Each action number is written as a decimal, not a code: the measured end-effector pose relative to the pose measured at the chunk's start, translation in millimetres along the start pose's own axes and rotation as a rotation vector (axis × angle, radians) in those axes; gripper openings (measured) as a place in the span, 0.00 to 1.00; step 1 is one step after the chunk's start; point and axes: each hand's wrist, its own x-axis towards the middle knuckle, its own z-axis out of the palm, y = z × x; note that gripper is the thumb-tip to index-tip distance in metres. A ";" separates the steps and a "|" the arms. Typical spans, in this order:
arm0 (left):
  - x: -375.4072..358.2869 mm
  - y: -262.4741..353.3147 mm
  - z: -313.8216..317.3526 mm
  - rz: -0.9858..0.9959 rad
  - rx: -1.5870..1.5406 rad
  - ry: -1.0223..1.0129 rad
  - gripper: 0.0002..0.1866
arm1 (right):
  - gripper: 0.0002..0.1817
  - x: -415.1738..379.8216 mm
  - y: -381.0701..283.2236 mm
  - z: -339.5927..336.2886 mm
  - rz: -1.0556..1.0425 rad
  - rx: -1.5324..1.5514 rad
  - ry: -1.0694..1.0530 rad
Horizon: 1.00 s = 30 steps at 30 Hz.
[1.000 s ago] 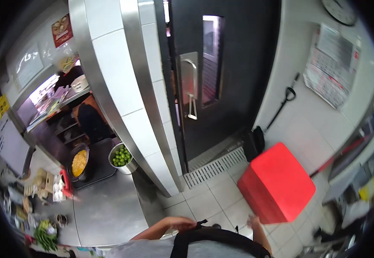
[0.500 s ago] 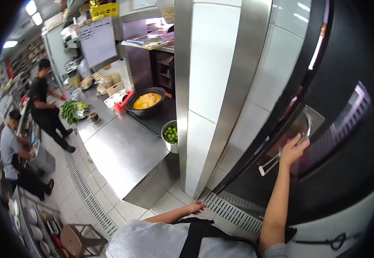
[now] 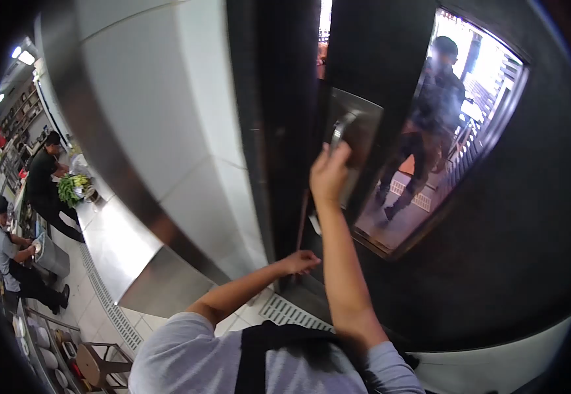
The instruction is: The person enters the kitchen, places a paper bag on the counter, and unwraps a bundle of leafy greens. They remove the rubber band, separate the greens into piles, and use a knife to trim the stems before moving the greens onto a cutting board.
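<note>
A dark door with a tall window stands in front of me on the right. My right hand is raised to its metal handle, fingers wrapped round the lower part. Behind the handle is a metal plate fixed to the door. Lower down and to the left, my left hand hangs near the door's edge, fingers curled loosely; it touches nothing that I can make out.
Through the window a person in dark clothes is visible. A tiled pillar stands left of the door. Farther left are a steel counter with leafy greens, two people, a brown stool and a floor drain.
The view has swung right towards the door. A person now shows through its window. My left hand has come up nearer the door edge; my right hand remains on the handle.
</note>
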 end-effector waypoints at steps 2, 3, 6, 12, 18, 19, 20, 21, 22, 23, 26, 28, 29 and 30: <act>33.3 4.5 11.9 -0.027 -0.044 0.014 0.17 | 0.15 30.1 27.9 3.2 -0.087 0.030 0.023; 52.0 2.6 20.9 -0.085 -0.024 0.033 0.17 | 0.14 45.2 45.6 6.0 -0.094 0.023 0.018; 80.5 10.7 46.3 -0.165 0.074 0.030 0.18 | 0.13 84.9 98.6 12.0 -0.103 0.072 0.009; 133.7 -35.5 29.9 -0.295 0.144 0.024 0.20 | 0.14 135.3 143.8 24.2 -0.070 0.045 0.034; 253.0 -62.4 -0.4 -0.373 0.225 0.067 0.18 | 0.17 211.3 247.0 19.7 -0.119 -0.112 0.155; 283.3 -85.5 -17.0 -0.421 0.261 0.034 0.19 | 0.18 223.0 261.3 17.6 -0.135 -0.180 0.192; 313.1 -109.6 -32.3 -0.470 0.287 -0.001 0.19 | 0.19 233.8 273.9 16.0 -0.155 -0.248 0.219; 336.4 -124.1 -47.8 -0.456 0.477 0.004 0.21 | 0.21 240.7 280.2 10.6 -0.148 -0.291 0.230; 353.2 -133.6 -62.2 -0.440 0.674 0.004 0.23 | 0.22 247.7 287.4 3.4 -0.137 -0.336 0.247; 356.4 -125.3 -67.9 -0.461 0.656 -0.009 0.23 | 0.22 260.9 307.9 -1.6 -0.229 -0.415 0.257; 375.9 -99.9 -101.3 -0.598 0.815 0.273 0.24 | 0.17 300.8 375.0 -23.5 -0.254 -0.203 0.242; 405.8 -130.5 -132.8 -0.691 0.687 0.327 0.24 | 0.14 318.7 415.1 -57.8 0.153 0.113 0.180; 422.6 -156.4 -151.6 -0.706 0.654 0.348 0.24 | 0.14 329.6 435.7 -79.2 0.015 0.174 0.087; 435.2 -187.5 -170.3 -0.695 0.598 0.381 0.24 | 0.15 339.0 457.9 -97.2 -0.038 0.340 0.086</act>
